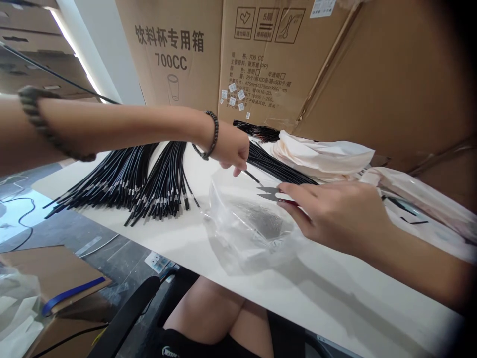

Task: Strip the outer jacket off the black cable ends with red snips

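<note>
Above the white bench (pixel 167 248): a black cable (pixel 252 176) and snips (pixel 269 194) are held.
The cable is pinched in the left hand's grip (pixel 235 151); the open-bladed snips are clasped by the right hand's (pixel 331 211).

Left grip (pixel 240 169) partly hidden

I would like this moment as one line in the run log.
left hand: holds black cable | right hand: holds cutters, blades apart, near cable tip | plastic bag: on white table

L hand (pixel 233 148) curled, fingertips pinched, L arm (pixel 141 124) approx. level; R hand (pixel 339 214) w/ fingers part bent, R arm (pixel 421 263) slanted.
</note>
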{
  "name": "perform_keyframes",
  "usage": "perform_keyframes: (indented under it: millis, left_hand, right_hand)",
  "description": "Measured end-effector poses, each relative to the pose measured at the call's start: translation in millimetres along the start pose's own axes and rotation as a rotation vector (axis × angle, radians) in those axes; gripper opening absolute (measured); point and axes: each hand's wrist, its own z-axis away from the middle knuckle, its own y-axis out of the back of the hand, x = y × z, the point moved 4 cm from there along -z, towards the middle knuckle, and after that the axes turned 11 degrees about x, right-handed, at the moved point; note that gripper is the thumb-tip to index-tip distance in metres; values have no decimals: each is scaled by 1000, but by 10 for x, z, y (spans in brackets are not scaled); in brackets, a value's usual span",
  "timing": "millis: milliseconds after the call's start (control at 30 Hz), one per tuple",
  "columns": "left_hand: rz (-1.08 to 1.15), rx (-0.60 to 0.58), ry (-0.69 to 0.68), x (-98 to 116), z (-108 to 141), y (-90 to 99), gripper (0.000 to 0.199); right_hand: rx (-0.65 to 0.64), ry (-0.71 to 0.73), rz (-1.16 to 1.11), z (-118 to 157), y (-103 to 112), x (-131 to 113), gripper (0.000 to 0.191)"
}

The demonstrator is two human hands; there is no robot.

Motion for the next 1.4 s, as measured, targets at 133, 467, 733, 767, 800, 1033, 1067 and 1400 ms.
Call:
perform_keyframes:
  millis: [133, 467, 733, 767, 800, 1033, 1067, 1400]
  left_hand:
    - [-72, -280, -286, 146, 116, 182, 19]
    - [-470, 64, -742, 69, 484, 288, 20]
    - [-303, 472, -703, 14, 581, 284, 23]
    - [-241, 471, -661, -9, 591, 265, 22]
    - [-157, 473, -619, -37, 602, 249, 21]
    - [236, 461, -154, -204, 748, 152, 16]
    - [291, 446, -77, -188, 781, 123, 18]
    - [489, 364, 77, -45, 913, -64, 22]
  right_hand:
    - [-356, -488, -289, 70, -27, 226, 29]
    - [-674, -1037, -1260, 146, -256, 225, 39]
    - [-196, -1149, -1191, 99, -181, 520, 28]
    - [-100, -1185, -1219, 90, -167, 547, 27]
    - [-8, -1214, -1252, 79, -154, 567, 27]
    - [237, -1251, -1534, 1, -110, 487, 23]
    - [208, -1271, -1558, 6, -127, 444, 23]
    - [87, -1330, -1740, -29, -279, 127, 28]
